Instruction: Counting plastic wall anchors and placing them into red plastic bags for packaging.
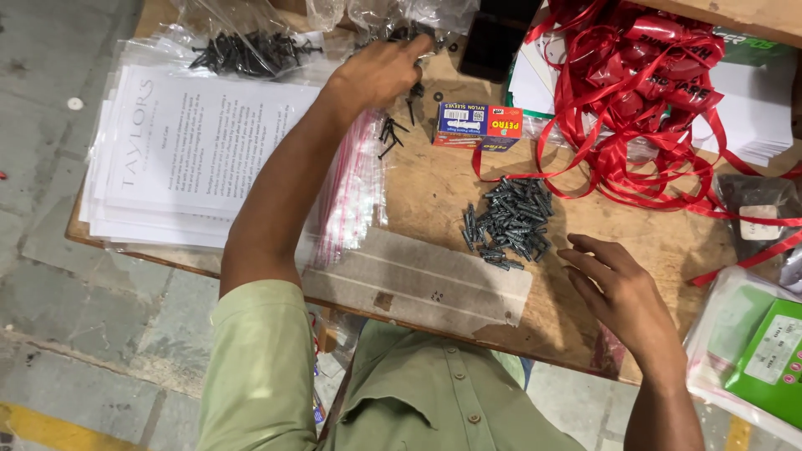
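My left hand (383,73) reaches to the far side of the wooden table (434,188), fingers closed among loose black screws (391,134) near a clear plastic bag. It seems to pinch some screws, though the grip is partly hidden. My right hand (620,288) hovers open, palm down, just right of a pile of grey plastic wall plugs (510,221); it touches nothing. A small red, blue and white box (478,125) lies between the screws and the plugs.
A stack of printed white sheets (180,146) lies at left, beside red-striped zip bags (351,188). Another bag of black screws (246,50) sits at the back. Tangled red ribbon (643,92) fills the right; green packets (773,359) are at lower right.
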